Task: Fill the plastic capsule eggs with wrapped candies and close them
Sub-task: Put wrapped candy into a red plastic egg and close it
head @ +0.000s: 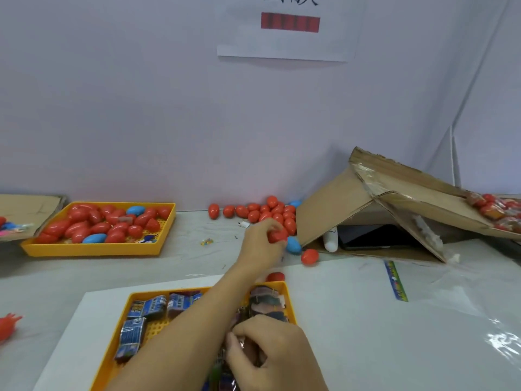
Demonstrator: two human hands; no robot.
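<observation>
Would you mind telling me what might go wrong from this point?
The left hand grips a red egg at the edge of the pile; a bump may send the loose blue egg rolling. The right hand works among the candies unwatched, so may pick wrongly.

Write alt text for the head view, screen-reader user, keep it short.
A person's left hand reaches across a table and grips a red capsule egg beside a pile of red eggs, while the right hand picks at wrapped candies in a near yellow tray. A far yellow tray holds more eggs; a collapsed cardboard box sits at right.
</observation>
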